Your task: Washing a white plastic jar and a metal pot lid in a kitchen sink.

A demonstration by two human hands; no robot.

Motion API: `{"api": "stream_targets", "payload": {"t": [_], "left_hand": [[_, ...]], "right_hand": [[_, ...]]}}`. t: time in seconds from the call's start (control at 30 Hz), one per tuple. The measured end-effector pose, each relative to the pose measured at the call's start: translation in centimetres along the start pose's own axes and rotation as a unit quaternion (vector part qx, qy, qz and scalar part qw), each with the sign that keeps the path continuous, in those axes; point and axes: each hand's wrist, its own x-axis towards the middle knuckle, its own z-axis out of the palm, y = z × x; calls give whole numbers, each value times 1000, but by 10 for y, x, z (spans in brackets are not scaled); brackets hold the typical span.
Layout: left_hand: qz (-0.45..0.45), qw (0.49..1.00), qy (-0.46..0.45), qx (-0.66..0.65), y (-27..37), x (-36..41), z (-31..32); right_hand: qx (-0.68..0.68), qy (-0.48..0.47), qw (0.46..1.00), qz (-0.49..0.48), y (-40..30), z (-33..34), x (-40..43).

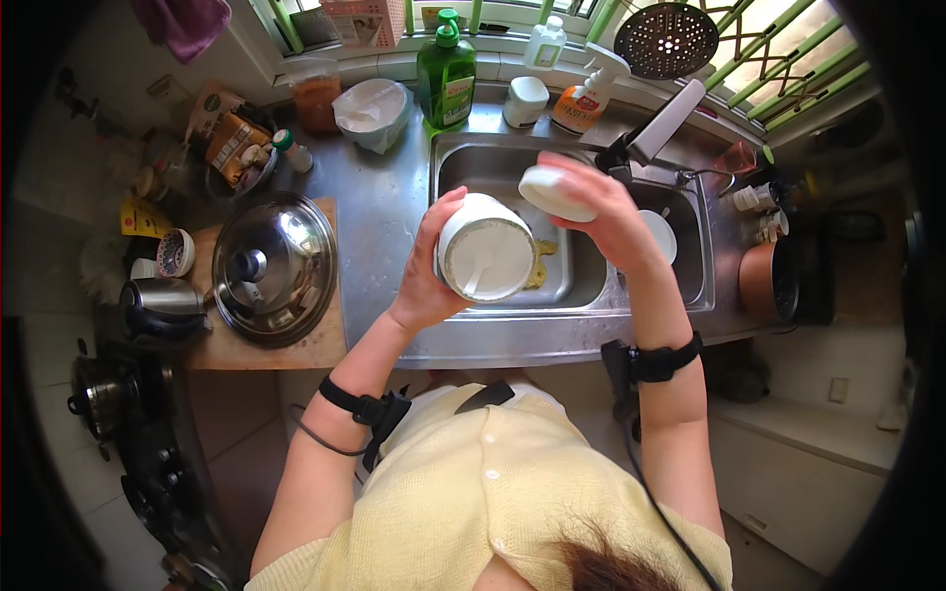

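My left hand [432, 277] grips a white tub [489, 251] by its side, tilted so that its open mouth faces the camera. White powder and a small white scoop [482, 275] show inside it. To the right, my right hand [602, 203] holds a round white lid [550, 193], apart from the tub and slightly blurred. Both hands are over the front and middle of a steel double sink [580, 292]. A yellowish cloth or similar soft item [543, 264] lies in the left basin, partly hidden by the tub. A white dish [658, 235] is in the right basin.
A green pump bottle [446, 81], a white jar [526, 102] and an orange spray bottle [584, 103] stand behind the sink, near the faucet [650, 133]. At left, a domed metal lid [273, 270] rests on a wooden board [329, 347]. A copper-coloured pot [765, 281] stands at right.
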Motion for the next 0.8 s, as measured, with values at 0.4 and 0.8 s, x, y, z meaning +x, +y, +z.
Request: {"api": "stream_targets", "payload": {"t": [0.4, 0.8], "left_hand": [[-22, 999, 13, 23, -12, -3, 6], [-91, 993, -63, -43, 19, 14, 10]], "right_hand": [[-272, 32, 947, -170, 4, 11, -11], [-583, -47, 756, -293, 18, 37, -30]]}}
